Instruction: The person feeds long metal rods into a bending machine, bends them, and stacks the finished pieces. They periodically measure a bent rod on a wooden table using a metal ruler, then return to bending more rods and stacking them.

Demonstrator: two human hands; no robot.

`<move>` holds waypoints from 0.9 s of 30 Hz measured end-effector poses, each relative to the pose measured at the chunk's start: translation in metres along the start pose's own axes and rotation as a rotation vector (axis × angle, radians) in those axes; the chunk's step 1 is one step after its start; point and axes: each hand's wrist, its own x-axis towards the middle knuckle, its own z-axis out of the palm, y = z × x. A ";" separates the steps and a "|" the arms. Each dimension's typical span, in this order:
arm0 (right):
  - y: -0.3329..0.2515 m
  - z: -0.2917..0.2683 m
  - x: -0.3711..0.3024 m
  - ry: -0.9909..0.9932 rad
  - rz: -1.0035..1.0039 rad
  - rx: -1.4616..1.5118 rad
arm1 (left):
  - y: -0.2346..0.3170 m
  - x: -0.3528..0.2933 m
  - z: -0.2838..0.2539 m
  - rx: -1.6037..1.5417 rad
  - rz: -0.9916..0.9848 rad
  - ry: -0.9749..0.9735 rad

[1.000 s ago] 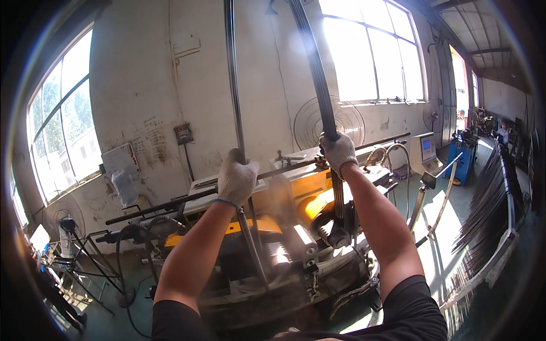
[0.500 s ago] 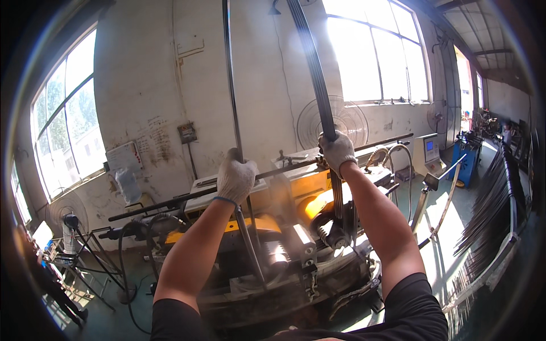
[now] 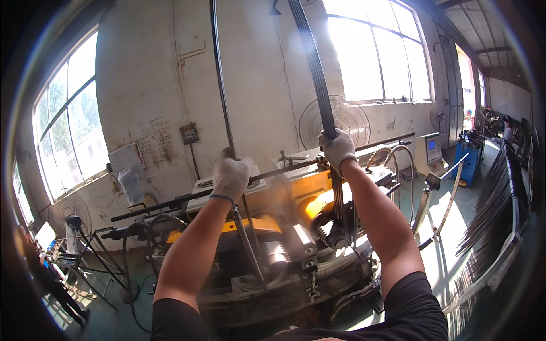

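Gripping a slim dark rod [image 3: 222, 85] in my left hand [image 3: 232, 177], I clasp a bar bundle [image 3: 314, 68] in my right hand [image 3: 339, 149]. Steady, even grips suit both.

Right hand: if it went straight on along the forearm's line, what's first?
Likely the fan, which shows beyond the right hand and the rods it grips. Depth is unclear from this one view.

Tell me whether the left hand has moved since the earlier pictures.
Yes, leftward: against the fixed wall-mounted box, the left hand now appears nearer to it in the head view.
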 end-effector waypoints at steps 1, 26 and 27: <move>0.001 -0.003 0.004 -0.014 0.018 0.005 | -0.006 0.004 0.000 -0.030 -0.035 0.023; 0.023 -0.011 0.019 -0.073 -0.078 -0.165 | -0.020 -0.007 -0.023 -0.137 -0.212 -0.026; 0.020 -0.009 0.019 -0.135 -0.122 -0.232 | -0.023 -0.007 -0.025 -0.147 -0.223 -0.027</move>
